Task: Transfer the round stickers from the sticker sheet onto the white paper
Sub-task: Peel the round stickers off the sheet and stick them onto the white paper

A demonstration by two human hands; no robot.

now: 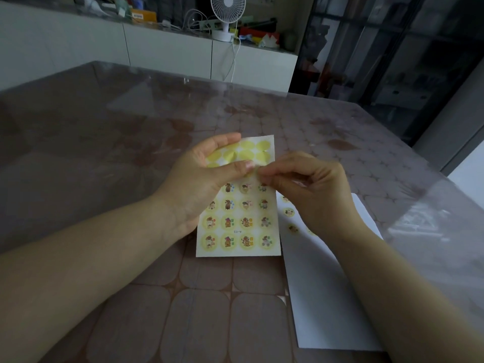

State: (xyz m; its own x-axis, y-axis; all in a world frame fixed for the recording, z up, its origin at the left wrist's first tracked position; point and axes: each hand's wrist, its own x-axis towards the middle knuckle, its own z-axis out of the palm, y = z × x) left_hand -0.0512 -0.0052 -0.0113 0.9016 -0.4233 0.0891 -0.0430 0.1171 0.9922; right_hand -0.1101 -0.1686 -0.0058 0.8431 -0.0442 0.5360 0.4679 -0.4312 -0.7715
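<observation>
Left hand and right hand pinch sticker sheet beside white paper.

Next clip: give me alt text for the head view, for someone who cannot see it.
A person's left hand grips a sticker sheet by its emptied top rows while the right hand pinches at the sheet beside the left thumb. White paper lies to the right on the table, a few round stickers already on it.
</observation>
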